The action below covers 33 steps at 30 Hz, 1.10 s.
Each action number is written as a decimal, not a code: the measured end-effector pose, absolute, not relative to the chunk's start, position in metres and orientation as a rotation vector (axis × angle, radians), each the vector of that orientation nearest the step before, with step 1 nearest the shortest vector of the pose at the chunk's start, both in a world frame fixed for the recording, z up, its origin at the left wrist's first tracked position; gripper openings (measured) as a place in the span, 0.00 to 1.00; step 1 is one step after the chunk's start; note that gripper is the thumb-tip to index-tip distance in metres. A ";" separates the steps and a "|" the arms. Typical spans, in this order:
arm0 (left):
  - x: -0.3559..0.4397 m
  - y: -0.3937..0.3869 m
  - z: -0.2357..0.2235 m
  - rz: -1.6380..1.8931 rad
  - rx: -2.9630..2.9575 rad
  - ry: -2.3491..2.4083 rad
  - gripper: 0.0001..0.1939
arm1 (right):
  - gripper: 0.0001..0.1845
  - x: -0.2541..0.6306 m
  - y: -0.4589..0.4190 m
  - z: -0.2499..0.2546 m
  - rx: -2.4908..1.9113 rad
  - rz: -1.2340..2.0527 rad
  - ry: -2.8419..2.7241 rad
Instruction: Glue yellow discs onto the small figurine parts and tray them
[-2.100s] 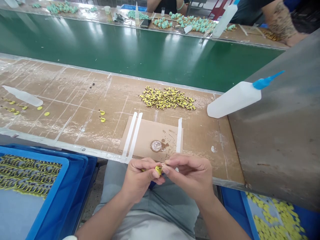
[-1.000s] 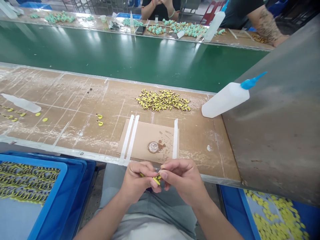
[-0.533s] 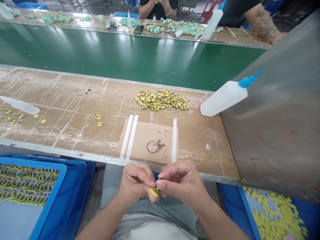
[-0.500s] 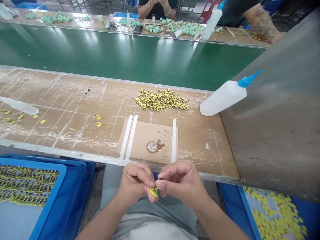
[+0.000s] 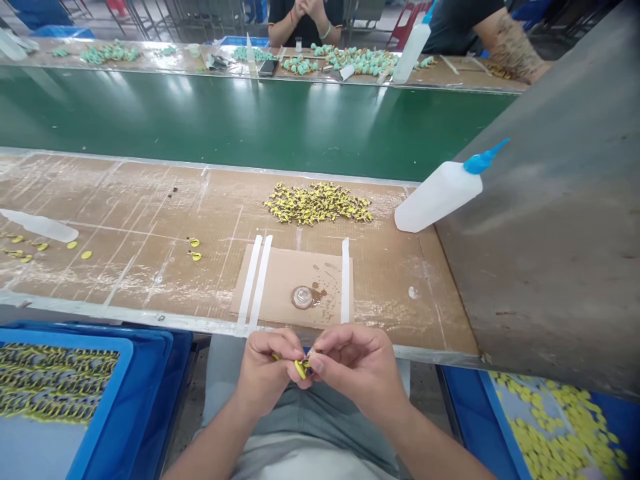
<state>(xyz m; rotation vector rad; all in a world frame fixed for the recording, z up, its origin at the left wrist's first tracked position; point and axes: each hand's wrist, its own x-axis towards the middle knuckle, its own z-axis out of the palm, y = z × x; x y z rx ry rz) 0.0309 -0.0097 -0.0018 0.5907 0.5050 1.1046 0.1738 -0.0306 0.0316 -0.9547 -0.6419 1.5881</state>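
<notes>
Head view: blue crate point(image 5: 65, 341) of yellow-and-black parts at far left. Left hand point(image 5: 264, 373) has its fingers point(image 5: 270, 344) pinched narrow on 1 small yellow piece point(image 5: 301, 369), gripped also by the fingers point(image 5: 340, 341) of the right hand point(image 5: 361, 373), just off the worktop point(image 5: 150, 280) edge. Second blue crate point(image 5: 460, 417) of yellow discs sits at far right.

The small yellow plastic disc point(image 5: 300, 369) had sunk lower and tilted flatter than in the earlier views. The person's left hand point(image 5: 265, 370) and right hand point(image 5: 357, 373) had drawn closer together around it and dropped slightly toward the lap. The head-worn view had tipped upward, bringing more of the far workbench's point(image 5: 125, 63) scattered mint-green parts and the seated co-worker's clasped hands point(image 5: 305, 8) into frame.
</notes>
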 end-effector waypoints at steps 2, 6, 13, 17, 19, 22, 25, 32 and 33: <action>0.032 -0.010 -0.003 1.100 0.587 0.505 0.07 | 0.11 0.174 -0.032 0.032 -0.953 1.556 -0.650; 0.030 -0.012 -0.006 1.083 0.559 0.493 0.05 | 0.11 0.175 -0.032 0.038 -0.948 1.542 -0.668; 0.021 -0.009 -0.007 0.903 0.499 0.411 0.06 | 0.10 0.173 -0.035 0.048 -0.936 1.571 -0.639; 0.018 -0.008 -0.008 0.878 0.486 0.409 0.06 | 0.11 0.167 -0.039 0.050 -0.912 1.566 -0.624; 0.018 -0.007 -0.006 0.879 0.482 0.422 0.06 | 0.12 0.166 -0.040 0.048 -0.877 1.531 -0.663; 0.019 -0.006 -0.001 0.923 0.480 0.485 0.06 | 0.13 0.166 -0.037 0.041 -0.906 1.454 -0.727; 0.020 -0.007 0.003 0.982 0.448 0.539 0.05 | 0.14 0.164 -0.034 0.037 -0.956 1.364 -0.773; 0.015 -0.009 0.000 0.994 0.378 0.476 0.05 | 0.09 0.149 -0.033 0.049 -1.014 1.395 -0.683; 0.014 -0.009 0.000 1.005 0.386 0.469 0.04 | 0.08 0.148 -0.033 0.051 -1.044 1.408 -0.649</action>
